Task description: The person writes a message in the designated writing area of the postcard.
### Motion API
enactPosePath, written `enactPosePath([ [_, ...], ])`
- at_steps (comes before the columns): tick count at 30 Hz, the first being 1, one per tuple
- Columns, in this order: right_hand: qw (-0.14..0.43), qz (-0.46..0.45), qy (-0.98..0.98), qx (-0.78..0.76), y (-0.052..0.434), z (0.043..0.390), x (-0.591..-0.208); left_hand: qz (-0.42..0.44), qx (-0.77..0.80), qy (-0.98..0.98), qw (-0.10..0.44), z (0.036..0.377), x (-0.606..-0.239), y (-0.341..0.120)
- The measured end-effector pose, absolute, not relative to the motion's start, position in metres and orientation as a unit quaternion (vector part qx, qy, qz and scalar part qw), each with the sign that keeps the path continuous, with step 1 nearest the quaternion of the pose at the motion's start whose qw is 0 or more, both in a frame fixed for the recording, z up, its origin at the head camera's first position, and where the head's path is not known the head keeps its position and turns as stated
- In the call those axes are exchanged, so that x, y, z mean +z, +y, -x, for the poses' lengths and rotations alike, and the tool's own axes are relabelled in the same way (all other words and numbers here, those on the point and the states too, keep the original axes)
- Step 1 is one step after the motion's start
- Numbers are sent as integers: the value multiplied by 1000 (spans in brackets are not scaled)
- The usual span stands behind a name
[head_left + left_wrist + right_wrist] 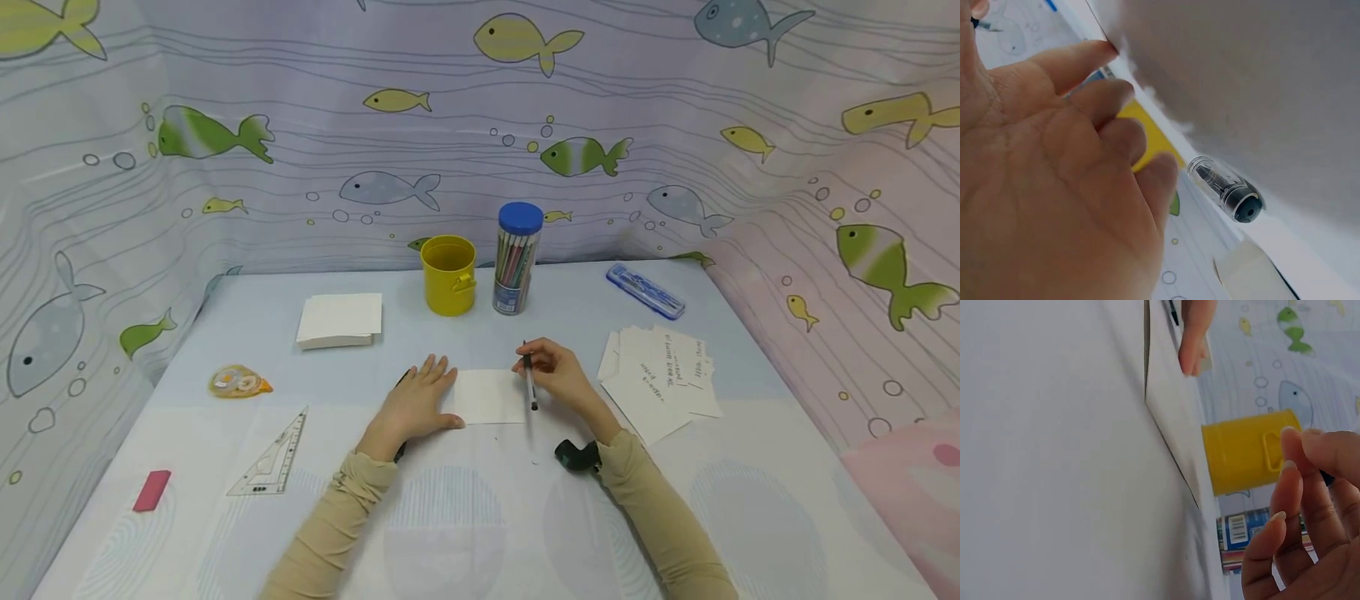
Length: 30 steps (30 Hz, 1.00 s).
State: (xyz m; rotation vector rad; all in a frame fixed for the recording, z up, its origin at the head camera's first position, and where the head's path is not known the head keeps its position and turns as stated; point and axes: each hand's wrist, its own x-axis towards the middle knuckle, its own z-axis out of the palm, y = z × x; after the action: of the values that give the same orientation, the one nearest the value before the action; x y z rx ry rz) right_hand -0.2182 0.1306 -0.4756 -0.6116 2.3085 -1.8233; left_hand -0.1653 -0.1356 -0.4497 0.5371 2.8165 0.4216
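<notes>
A blank white card (489, 397) lies in the middle of the table. My left hand (420, 402) rests at its left edge, with fingers spread and fingertips and thumb right at the paper. Between the thumb and fingers of my right hand (561, 375) a black-and-clear pen (530, 385) is held over the card's right edge, pointing down toward me. In the right wrist view the right fingers are bent, and the pen is mostly hidden behind them. A clear pen cap with a dark end (1225, 190) lies beside the left hand's fingers in the left wrist view.
Behind stand a yellow bucket (448, 287) and a blue-lidded pencil tube (516, 262). Blank cards (341, 318), correction tape (238, 382), a set square (273, 458) and a pink eraser (152, 491) lie left. Handwritten cards (656, 387) and a blue case (645, 291) lie right.
</notes>
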Motion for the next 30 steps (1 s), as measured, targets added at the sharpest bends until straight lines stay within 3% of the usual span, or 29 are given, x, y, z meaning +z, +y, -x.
enactPosePath([
  [11,102,197,709,-670,120,220,-471,-181,172,960,130,167,-452,-134],
  [30,144,201,716,-653,90,230,-461,-175,170,961,131,165,-450,-133],
])
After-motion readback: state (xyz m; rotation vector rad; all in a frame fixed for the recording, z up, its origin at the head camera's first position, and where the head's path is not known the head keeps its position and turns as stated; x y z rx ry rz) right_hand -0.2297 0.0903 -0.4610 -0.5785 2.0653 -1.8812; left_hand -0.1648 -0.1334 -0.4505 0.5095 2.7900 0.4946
